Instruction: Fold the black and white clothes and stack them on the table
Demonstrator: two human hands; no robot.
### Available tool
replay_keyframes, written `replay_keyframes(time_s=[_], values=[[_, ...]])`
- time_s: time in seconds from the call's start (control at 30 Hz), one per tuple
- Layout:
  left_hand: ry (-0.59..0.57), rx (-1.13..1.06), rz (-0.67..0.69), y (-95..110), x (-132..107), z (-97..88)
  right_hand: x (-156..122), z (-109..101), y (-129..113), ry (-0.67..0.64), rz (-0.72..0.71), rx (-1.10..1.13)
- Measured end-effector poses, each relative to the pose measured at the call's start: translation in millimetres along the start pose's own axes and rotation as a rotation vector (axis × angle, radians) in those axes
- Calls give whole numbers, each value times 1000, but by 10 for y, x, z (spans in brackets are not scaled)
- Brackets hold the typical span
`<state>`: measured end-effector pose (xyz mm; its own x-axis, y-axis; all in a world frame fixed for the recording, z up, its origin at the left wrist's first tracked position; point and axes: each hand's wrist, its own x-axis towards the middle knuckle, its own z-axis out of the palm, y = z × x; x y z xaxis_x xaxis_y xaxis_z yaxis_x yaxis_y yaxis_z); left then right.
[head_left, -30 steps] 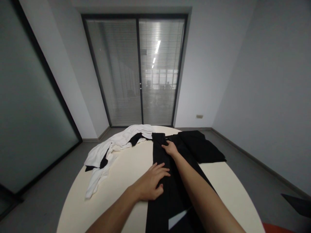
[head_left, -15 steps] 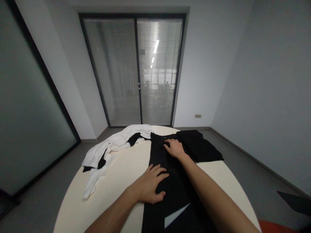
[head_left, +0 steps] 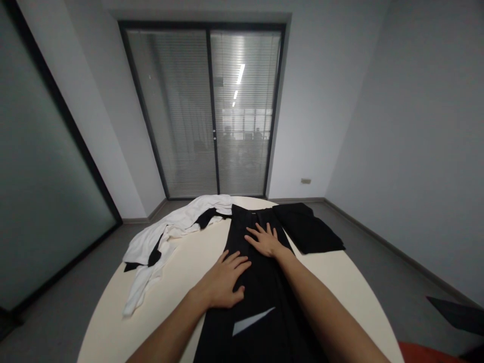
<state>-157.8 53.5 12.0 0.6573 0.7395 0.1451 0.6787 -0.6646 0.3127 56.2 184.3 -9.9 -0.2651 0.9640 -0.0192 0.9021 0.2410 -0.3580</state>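
On the round cream table (head_left: 177, 282), both hands lie flat with fingers spread, gripping nothing: the left hand (head_left: 224, 280) presses the near left edge of the black trousers (head_left: 260, 282), the right hand (head_left: 263, 240) rests farther up, near the waistband. The trousers lie lengthwise, smooth and matte. A crumpled white garment (head_left: 170, 229) sprawls to the left; a folded black cloth (head_left: 308, 229) sits to the right.

white garment (head_left: 177, 227), folded black cloth (head_left: 308, 232)
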Motion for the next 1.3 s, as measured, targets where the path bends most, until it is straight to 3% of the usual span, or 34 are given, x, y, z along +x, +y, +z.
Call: replay_keyframes(time_s=[0.13,0.33,0.47,0.67,0.83,0.93,1.03,1.17,1.3], values=[[38,-3,-21,15,-22,-13,102,22,30,35,12,-15],[-11,33,-88,54,-15,4,186,59,58,85,59,-36],[9,181,-207,178,-14,-112,178,16,68,67,40,-13],[-166,232,-327,316,-61,-337,-37,-204,210,228,-64,-54],[-104,60,-339,210,-56,-298,-289,-224,405,97,-79,-89],[-42,-189,-331,138,-37,-233,-404,-103,465,48,-125,-43],[-85,-320,-285,110,-46,-196,-496,-27,455,132,-140,-13],[-174,-316,-145,96,-100,-211,-610,-98,369,239,-291,-24],[-240,-261,-20,58,-130,-241,-716,-163,284,219,-446,-13]])
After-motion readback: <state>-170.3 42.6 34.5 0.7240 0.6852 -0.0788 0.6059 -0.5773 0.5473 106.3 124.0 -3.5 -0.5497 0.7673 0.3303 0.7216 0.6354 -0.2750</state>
